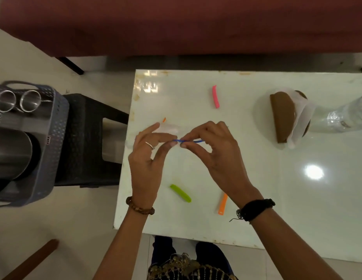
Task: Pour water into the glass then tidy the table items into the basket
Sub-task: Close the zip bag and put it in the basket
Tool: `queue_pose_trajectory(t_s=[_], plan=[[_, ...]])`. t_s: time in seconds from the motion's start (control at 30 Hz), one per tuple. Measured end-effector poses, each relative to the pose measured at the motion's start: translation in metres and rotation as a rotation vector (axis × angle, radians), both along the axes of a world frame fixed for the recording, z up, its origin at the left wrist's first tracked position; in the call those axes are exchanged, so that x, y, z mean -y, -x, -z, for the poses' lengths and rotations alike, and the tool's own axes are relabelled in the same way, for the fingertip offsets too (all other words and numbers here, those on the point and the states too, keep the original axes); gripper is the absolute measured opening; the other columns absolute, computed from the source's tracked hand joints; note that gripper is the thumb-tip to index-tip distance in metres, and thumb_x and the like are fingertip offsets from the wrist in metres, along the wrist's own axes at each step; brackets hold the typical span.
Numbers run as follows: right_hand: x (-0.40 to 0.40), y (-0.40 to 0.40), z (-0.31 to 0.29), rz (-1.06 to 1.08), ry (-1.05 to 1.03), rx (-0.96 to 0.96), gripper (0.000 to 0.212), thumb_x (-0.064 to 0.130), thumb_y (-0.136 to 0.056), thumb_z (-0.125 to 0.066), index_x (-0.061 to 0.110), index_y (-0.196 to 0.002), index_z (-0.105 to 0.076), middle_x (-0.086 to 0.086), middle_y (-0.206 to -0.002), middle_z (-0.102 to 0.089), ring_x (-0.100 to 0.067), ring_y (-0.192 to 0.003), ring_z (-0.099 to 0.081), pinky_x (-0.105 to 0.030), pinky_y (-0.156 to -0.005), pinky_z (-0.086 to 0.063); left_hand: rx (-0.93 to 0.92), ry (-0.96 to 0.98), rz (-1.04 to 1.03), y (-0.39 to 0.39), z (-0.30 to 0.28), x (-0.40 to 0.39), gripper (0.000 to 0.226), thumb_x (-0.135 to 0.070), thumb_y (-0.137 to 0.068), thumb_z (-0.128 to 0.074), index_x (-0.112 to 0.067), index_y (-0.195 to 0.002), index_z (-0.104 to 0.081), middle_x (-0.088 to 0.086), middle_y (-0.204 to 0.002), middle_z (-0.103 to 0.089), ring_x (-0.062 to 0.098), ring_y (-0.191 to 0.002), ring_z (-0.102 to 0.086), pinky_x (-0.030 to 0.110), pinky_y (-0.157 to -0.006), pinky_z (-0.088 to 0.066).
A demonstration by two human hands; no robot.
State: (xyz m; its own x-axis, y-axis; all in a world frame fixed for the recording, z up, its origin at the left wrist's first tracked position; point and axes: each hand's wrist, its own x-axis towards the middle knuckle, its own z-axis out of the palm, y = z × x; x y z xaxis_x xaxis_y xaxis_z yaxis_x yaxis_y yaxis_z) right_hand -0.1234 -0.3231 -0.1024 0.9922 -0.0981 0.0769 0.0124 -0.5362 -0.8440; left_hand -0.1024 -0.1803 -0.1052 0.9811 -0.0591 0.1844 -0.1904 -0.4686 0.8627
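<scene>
Above the near-left part of the tabletop [297, 199], both hands pinch one thin blue strip [188, 141] — the left hand [147, 156] on its left end, the right hand [212, 150] on the rest, its long axis running left to right between them. The basket [54, 126] sits off the tabletop's left edge on a dark stool [91, 128] — nearer the left hand, which looks better placed to carry it over.
</scene>
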Motion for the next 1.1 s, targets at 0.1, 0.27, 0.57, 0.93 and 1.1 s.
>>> queue_pose_trajectory(t_s=[0.1,0.27,0.57,0.93,1.1], plan=[[0.01,-0.009,-0.008,-0.013,0.084,0.036,0.015,0.033,-0.087,-0.058,0.023,-0.09,-0.068,0.005,-0.086,-0.062,-0.01,-0.079,-0.04,-0.027,-0.07,-0.036,-0.029,0.162,-0.088,-0.012,-0.015,0.001,0.027,-0.004,-0.083,-0.059,-0.031,-0.085,-0.058,-0.032,-0.093,-0.064,-0.003,-0.107,-0.056,0.011,-0.094,-0.042],[0.039,-0.001,0.001,0.005,0.178,-0.055,0.014,0.031,-0.089,-0.057,0.021,-0.089,-0.067,0.004,-0.089,-0.063,-0.013,-0.082,-0.043,-0.033,-0.073,-0.037,-0.025,0.432,-0.255,-0.031,-0.02,-0.015,0.019,-0.002,-0.085,-0.057,-0.021,-0.083,-0.059,-0.021,-0.083,-0.071,0.001,-0.093,-0.064,0.016,-0.085,-0.049],[0.063,0.014,-0.002,0.134,-0.298,-0.154,0.016,0.046,-0.073,-0.069,0.039,-0.087,-0.066,0.017,-0.099,-0.069,-0.006,-0.101,-0.057,-0.023,-0.083,-0.046,-0.227,0.713,-0.192,-0.034,-0.025,-0.017,0.007,-0.025,-0.077,-0.055,-0.019,-0.081,-0.054,-0.017,-0.069,-0.065,0.002,-0.075,-0.055,0.021,-0.08,-0.048],[-0.006,-0.007,0.019,-0.122,-0.159,-0.277,0.02,0.016,-0.092,-0.053,0.025,-0.108,-0.063,0.023,-0.094,-0.07,-0.009,-0.09,-0.065,-0.024,-0.077,-0.051,-0.413,0.778,-0.092,-0.059,-0.038,-0.09,0.013,-0.025,-0.083,-0.048,-0.023,-0.093,-0.056,-0.007,-0.095,-0.065,0.012,-0.101,-0.06,0.035,-0.092,-0.051],[-0.061,-0.043,0.002,-0.255,-0.159,-0.259,0.043,0.012,-0.099,-0.039,0.046,-0.122,-0.053,0.008,-0.108,-0.067,-0.034,-0.095,-0.059,-0.054,-0.083,-0.051,-0.363,0.61,-0.374,-0.056,-0.02,-0.135,0.046,-0.016,-0.085,-0.059,-0.03,-0.126,-0.044,-0.001,-0.133,-0.05,0.011,-0.123,-0.049,0.04,-0.106,-0.04]])
